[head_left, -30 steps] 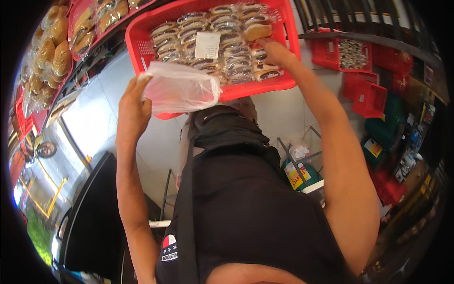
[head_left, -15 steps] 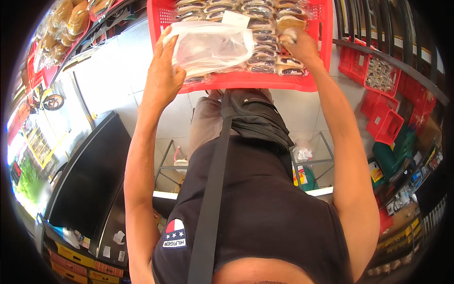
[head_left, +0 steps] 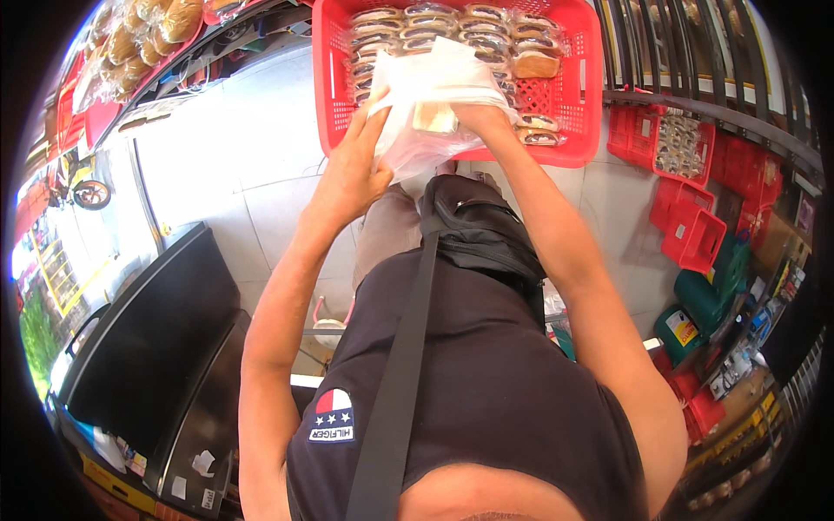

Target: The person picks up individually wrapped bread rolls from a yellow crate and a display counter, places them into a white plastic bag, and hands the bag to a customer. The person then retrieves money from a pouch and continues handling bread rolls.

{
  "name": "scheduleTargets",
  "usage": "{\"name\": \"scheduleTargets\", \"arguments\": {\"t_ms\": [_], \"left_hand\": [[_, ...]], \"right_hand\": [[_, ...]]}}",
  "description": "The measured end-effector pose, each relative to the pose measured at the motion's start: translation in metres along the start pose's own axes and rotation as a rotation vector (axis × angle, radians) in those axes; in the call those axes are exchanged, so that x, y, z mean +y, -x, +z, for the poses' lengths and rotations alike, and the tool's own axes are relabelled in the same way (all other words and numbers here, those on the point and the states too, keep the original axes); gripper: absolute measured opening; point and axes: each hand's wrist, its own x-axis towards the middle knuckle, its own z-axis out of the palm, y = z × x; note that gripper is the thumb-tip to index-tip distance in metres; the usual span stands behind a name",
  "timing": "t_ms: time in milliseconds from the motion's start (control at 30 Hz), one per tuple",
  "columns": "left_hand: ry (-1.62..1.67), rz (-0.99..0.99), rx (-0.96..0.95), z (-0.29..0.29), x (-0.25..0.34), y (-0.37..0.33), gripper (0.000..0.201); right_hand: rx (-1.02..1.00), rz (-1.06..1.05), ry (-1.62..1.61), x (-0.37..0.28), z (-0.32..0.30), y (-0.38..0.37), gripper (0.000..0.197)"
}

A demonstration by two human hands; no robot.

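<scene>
My left hand (head_left: 354, 178) is closed on the left edge of a clear white plastic bag (head_left: 404, 143), thumb and fingers pinching the film. The bag hangs over the near side of a red plastic crate (head_left: 589, 104). My right hand (head_left: 479, 117) reaches into the bag's mouth, its fingers partly hidden by the film. At its fingertips a pale wrapped bread (head_left: 434, 117) shows inside the bag. Rows of wrapped filled breads (head_left: 427, 22) with dark filling lie in the crate. One plain brown bread (head_left: 536, 65) lies at the right, beside a bare patch of crate bottom.
Bagged round buns (head_left: 178, 22) sit in another red crate at upper left. A black cabinet (head_left: 152, 321) stands to my left. Smaller red crates (head_left: 692, 227) and green containers (head_left: 678, 330) stand on the right, below a dark metal rack (head_left: 669, 52). My black waist bag (head_left: 486, 226) hangs in front.
My right hand has moved left from the crate's right side into the plastic bag, bringing a wrapped bread. A gap now shows in the right row. My left hand still holds the bag.
</scene>
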Motion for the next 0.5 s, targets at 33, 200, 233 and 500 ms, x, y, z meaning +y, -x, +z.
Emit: {"name": "scheduleTargets", "arguments": {"t_ms": [33, 200, 233, 500], "left_hand": [[0.059, -0.129, -0.031, 0.011, -0.013, 0.014, 0.076], [0.122, -0.204, -0.100, 0.037, 0.019, 0.031, 0.082], [0.112, -0.141, -0.037, 0.034, 0.038, 0.028, 0.084], [0.147, -0.166, 0.057, 0.012, 0.011, -0.017, 0.081]], "right_hand": [[0.016, -0.024, 0.071, 0.006, 0.008, -0.001, 0.024], [0.243, -0.100, 0.077, 0.006, 0.044, 0.012, 0.030], [0.303, -0.117, 0.026, 0.006, 0.055, 0.013, 0.032], [0.043, 0.031, 0.160, -0.023, 0.026, 0.032, 0.055]]}}
